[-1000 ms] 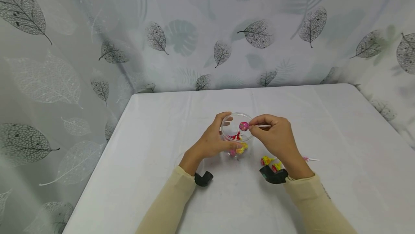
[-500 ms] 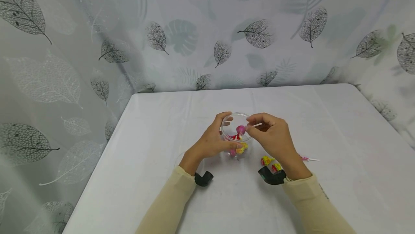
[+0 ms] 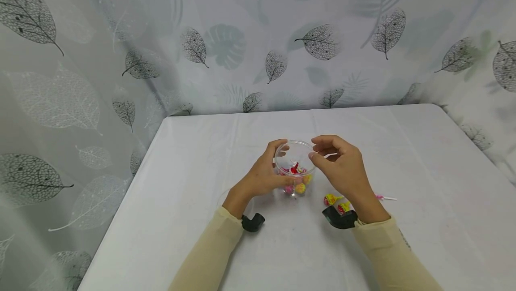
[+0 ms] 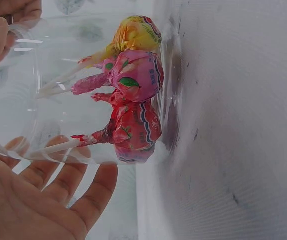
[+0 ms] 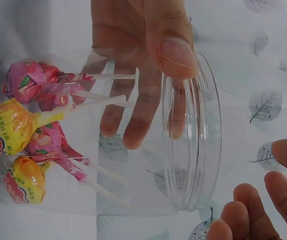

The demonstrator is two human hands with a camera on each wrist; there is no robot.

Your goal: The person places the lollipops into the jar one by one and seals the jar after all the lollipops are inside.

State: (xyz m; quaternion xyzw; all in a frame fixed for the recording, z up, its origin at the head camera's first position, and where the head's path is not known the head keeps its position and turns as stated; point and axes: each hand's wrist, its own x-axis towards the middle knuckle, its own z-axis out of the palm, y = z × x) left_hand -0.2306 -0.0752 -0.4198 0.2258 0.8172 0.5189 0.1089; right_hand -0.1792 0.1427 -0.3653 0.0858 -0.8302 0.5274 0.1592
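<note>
While the left hand [image 3: 264, 175] gripped the clear plastic jar [image 3: 295, 165] from its left side, fingers curled round the wall and thumb over the rim, the right hand [image 3: 342, 170] hovered at the jar's mouth on the right, fingers loosely curled and holding nothing. A second before, that hand had pinched a pink lollipop by its stick above the opening; half a second before, the sweet was tipped down into the mouth. Now it was out of the fingers and lay inside the jar with the other lollipops [image 5: 31, 130], a cluster of pink, red and yellow wrapped heads resting at the bottom with white sticks slanting up toward the rim. The left wrist view showed the fingers [image 4: 58, 185] pressed against the jar wall, the sweets just beyond. The jar stood upright on the white table [image 3: 201, 156], near the middle, unmoved since the earlier frames. Two yellow-and-red lollipops [image 3: 332, 199] lay on the table near the right wrist, and a pink one [image 3: 380, 197] just beyond it, where they had been before.
</note>
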